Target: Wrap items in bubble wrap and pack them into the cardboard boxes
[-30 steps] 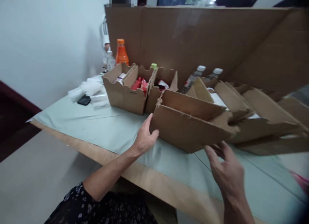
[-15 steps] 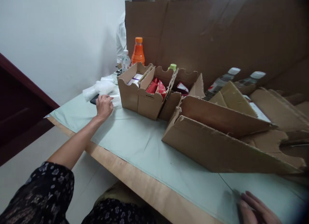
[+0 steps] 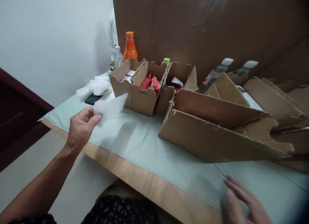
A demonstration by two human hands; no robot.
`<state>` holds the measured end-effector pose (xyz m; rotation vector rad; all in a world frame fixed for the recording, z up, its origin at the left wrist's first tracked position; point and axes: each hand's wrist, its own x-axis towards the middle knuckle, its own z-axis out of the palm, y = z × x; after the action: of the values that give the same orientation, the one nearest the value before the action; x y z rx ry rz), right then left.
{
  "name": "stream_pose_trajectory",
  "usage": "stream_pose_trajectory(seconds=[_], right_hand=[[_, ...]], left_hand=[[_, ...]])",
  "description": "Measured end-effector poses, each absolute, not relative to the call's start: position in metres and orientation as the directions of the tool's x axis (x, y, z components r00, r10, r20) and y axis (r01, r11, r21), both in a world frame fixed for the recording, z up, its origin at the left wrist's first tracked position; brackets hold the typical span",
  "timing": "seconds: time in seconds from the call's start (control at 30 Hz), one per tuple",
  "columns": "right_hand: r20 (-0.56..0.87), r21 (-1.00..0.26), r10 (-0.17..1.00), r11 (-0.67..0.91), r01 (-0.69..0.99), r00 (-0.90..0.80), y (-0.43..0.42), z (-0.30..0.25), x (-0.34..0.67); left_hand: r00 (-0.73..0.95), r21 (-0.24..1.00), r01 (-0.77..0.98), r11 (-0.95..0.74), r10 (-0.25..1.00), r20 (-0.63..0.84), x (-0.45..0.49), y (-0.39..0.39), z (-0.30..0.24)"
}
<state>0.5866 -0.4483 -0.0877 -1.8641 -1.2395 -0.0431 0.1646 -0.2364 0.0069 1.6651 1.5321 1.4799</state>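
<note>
Left of the front cardboard bin (image 3: 212, 138), plastic wrap (image 3: 113, 108), likely light, limp and best held edgewise, is pinched by the left hand (image 3: 81, 128); the right hand (image 3: 252, 207) is held part-open, seemingly empty.

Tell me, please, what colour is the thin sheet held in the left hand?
The thin sheet in the left hand is whitish; the head view shows it.

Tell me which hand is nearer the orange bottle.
Left. The left hand, holding white wrap, is below-left of the orange bottle in view; the right hand is farther, at lower right.
</note>
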Motion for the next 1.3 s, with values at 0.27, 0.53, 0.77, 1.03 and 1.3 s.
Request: stream_pose_trajectory(seconds=[0.27, 0.53, 0.77, 1.03, 1.3], right_hand=[[0.124, -0.983, 0.986, 0.107, 0.146, 0.114, -0.399, -0.062, 0.513], [-0.044, -0.984, 0.979, -0.009, -0.176, 0.198, -0.417, -0.059, 0.527], [0.141, -0.99, 0.989, 0.141, -0.002, -0.038, -0.44, -0.025, 0.52], [0.066, -0.975, 0.787, -0.08, 0.208, 0.613, -0.455, -0.05, 0.549], [0.439, -0.453, 0.734, -0.317, 0.833, 0.518, -0.462, -0.081, 0.581]], left_hand=[[0.561, 0.864, -0.327, 0.383, 0.814, -0.149, 0.275, -0.318, -0.001], [0.685, 0.795, -0.269, 0.544, 0.688, -0.24, 0.292, -0.31, -0.042], [0.527, 0.945, 0.097, 0.313, 0.789, -0.316, 0.322, -0.328, -0.047], [0.449, 0.939, 0.097, 0.331, 0.827, -0.338, 0.305, -0.31, -0.046], [0.393, 0.651, 0.652, -0.388, 0.908, 0.148, 0.286, -0.31, -0.049]])
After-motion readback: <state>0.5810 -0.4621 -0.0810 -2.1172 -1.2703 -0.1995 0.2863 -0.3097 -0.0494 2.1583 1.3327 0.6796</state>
